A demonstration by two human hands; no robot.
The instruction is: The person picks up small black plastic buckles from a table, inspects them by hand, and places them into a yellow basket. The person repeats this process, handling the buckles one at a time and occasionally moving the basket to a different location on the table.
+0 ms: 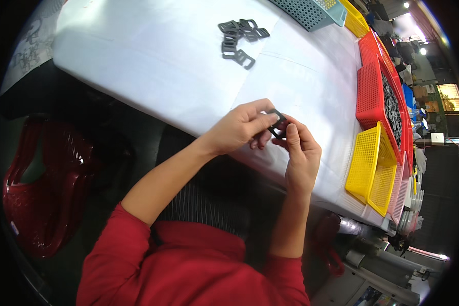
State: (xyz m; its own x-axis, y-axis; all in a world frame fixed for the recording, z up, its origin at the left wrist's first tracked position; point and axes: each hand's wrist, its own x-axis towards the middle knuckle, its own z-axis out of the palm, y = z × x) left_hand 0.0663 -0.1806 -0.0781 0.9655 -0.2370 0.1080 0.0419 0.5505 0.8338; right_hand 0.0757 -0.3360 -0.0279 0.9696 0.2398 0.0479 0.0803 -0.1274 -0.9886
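Note:
A small black plastic buckle [280, 124] with an open frame is held above the near edge of the white-covered table. My left hand [239, 127] pinches it from the left, thumb on top and fingers curled beneath. My right hand [302, 152] grips its right side between thumb and fingers. Parts of the buckle are hidden by the fingertips. Farther up the table lies a loose pile of similar black buckles [229, 46], several of them overlapping.
A red basket [371, 97] full of small dark parts stands at the right, with a yellow basket [362, 166] nearer me. A blue-grey basket [311, 14] sits at the far edge. The white tabletop [153, 61] spreads leftward. A dark red plastic chair [51, 194] stands at lower left.

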